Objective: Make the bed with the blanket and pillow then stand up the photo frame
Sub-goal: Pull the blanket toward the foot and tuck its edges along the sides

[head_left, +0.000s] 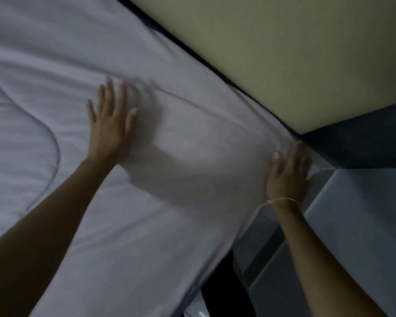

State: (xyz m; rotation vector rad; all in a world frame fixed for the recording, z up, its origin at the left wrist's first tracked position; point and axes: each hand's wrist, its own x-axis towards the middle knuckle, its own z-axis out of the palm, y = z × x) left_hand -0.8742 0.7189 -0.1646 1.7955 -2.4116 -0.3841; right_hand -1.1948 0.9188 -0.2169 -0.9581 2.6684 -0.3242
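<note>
You are pressing your left hand (pixel 111 124), fingers spread wide and palm flat, on the white blanket (pixel 169 170) near the bed's far edge, while your right hand (pixel 288 175), also flat and gripping nothing, is working the cloth down at the bed's corner beside the dark headboard (pixel 352 147). The blanket is lying spread over the bed, so the covering step appears close to done, judging from the few folds remaining. No pillow or photo frame is showing; those steps look outstanding.
</note>
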